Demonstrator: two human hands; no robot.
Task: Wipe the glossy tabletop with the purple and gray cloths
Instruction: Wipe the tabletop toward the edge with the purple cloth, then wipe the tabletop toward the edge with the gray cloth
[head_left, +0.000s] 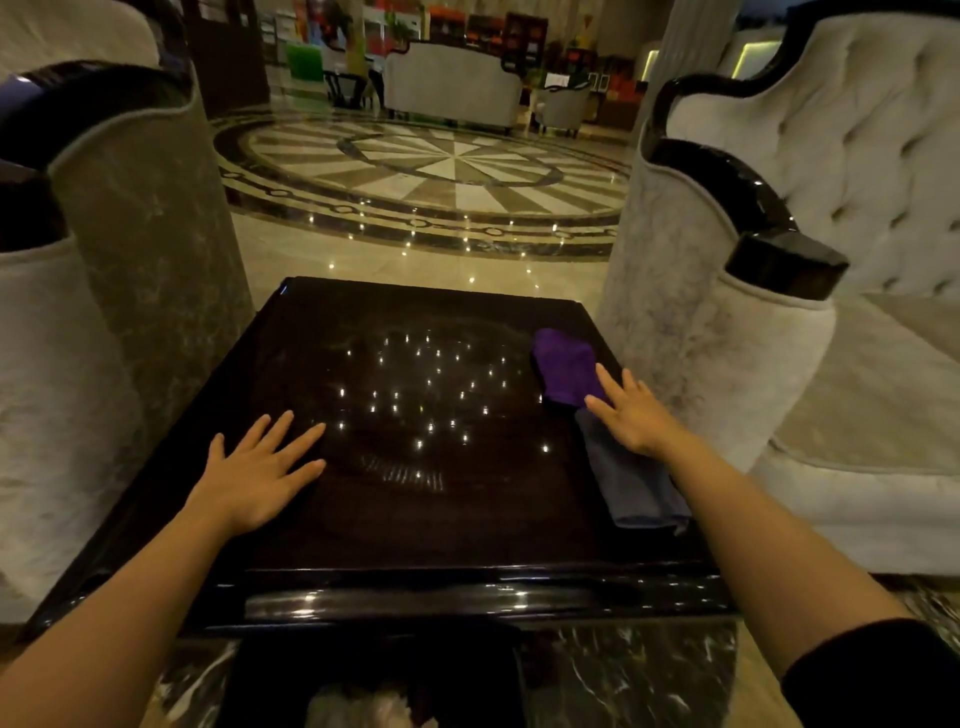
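While the left hand (260, 470) lies flat, fingers spread, steadying on the tabletop (415, 519), the right hand (631, 413), open, rests where purple cloth (563, 366) meets gray cloth (631, 488) at the right edge, likely ready to gather them.

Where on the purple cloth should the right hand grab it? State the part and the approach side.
Grip the near end of the bunched purple cloth, where it meets the folded gray cloth. Come from above and the near side: the open right hand already hovers there, and the soft heap probably pinches easily.
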